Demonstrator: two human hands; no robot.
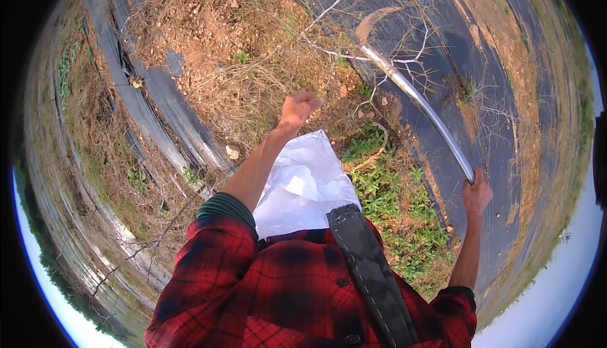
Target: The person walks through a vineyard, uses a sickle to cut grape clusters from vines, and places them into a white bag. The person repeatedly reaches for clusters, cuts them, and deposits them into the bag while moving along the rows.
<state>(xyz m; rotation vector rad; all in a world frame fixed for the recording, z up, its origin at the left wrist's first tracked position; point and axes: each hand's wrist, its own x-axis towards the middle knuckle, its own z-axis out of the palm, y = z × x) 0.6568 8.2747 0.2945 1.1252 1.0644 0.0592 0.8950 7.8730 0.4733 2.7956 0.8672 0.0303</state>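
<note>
My right hand [478, 194] grips the lower end of a long shiny metal pole [434, 108]. At the pole's far end is a curved, rusty sickle blade [372, 23], seen among the thin pale branches of a sparse shrub [339, 1]. The pole crosses one of these branches; contact cannot be made out. My left hand [298, 109] is raised in front of me with its fingers curled together. A tiny greenish spot shows at its fingertips, too small to identify. Below that hand, a white sheet-like bag or cloth [308, 182] hangs at my waist.
Black plastic ground sheeting [479, 125] runs in strips on the right, with torn strips [156, 91] on the left. Between them lies stony soil [204, 25] with dry grass. Leafy green plants [403, 210] grow by my right side. A dark strap [370, 272] crosses my chest.
</note>
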